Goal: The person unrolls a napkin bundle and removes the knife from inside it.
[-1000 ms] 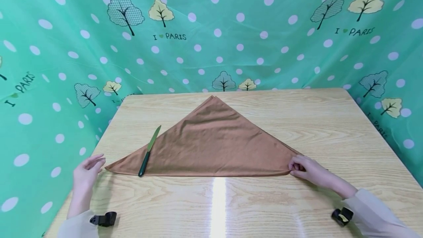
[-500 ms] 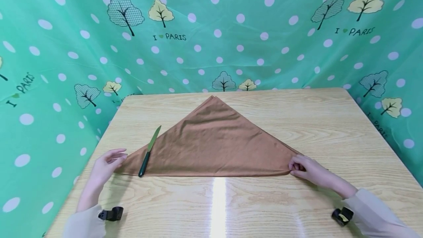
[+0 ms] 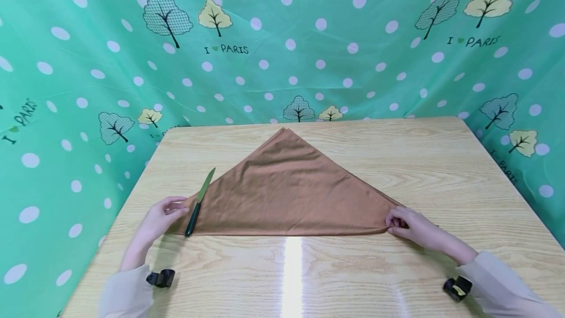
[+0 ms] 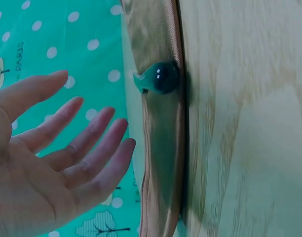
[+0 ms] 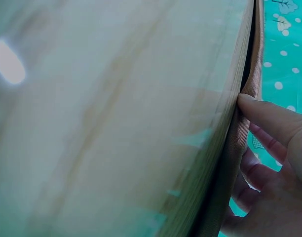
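A brown cloth [image 3: 287, 185], folded into a triangle, lies with its long edge toward me. Across its left part rests a knife [image 3: 192, 219] with a dark green handle and green blade, its tip pointing away. My left hand [image 3: 162, 217] hovers over the cloth's left corner, fingertips just left of the knife. In the left wrist view its fingers [image 4: 87, 143] are spread and relaxed, holding nothing, and the knife's handle end shows on the cloth. My right hand [image 3: 410, 227] pinches the cloth's near edge at the right corner; in the right wrist view the thumb [image 5: 269, 116] presses that edge.
The cloth lies on a light wood table [image 3: 353, 274] with a bright glare strip at its front middle. A green dotted curtain [image 3: 282, 38] printed with trees hangs behind and along both sides. Each wrist carries a small black camera [image 3: 161, 278].
My left hand has moved right, from beside the cloth's left corner to over it, close to the knife. My right hand, the cloth and the knife have stayed in place.
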`<state>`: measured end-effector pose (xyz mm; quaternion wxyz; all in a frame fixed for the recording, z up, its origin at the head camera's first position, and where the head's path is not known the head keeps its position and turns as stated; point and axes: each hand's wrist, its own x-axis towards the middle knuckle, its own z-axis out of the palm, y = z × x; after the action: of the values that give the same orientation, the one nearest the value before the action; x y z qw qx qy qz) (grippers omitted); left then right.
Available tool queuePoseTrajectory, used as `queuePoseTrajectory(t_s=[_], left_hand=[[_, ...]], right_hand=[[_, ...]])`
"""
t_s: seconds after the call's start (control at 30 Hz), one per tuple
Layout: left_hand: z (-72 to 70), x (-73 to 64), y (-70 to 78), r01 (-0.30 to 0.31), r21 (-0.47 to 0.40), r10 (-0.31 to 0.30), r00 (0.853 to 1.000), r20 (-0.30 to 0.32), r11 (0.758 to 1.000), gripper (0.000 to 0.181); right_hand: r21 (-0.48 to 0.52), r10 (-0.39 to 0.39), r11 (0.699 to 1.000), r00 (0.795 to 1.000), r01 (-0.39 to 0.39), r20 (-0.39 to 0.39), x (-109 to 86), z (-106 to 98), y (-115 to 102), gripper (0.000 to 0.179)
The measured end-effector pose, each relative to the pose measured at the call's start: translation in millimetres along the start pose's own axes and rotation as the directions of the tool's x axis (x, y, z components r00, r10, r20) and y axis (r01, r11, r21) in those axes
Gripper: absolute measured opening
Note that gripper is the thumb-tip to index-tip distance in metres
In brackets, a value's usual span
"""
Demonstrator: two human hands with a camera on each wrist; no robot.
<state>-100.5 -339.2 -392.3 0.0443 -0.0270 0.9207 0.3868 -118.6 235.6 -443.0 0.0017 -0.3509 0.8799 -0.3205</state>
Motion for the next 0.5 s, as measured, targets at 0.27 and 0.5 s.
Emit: queuePoseTrajectory(t_s=[0.27, 0.5], left_hand=[[9.9, 4.2, 2.9, 0.012, 0.072, -0.014, 1.000, 0.027, 0.997, 0.041], [14.6, 9.1, -4.0, 0.020, 0.096, -0.026, 0.997, 0.070, 0.995, 0.042]], right_hand=[[-0.001, -0.004, 1.000, 1.000, 0.004, -0.001, -0.1, 0, 1, 0.020], [0.000, -0.012, 1.000, 1.000, 0.012, 0.000, -0.2, 0, 1, 0.020]])
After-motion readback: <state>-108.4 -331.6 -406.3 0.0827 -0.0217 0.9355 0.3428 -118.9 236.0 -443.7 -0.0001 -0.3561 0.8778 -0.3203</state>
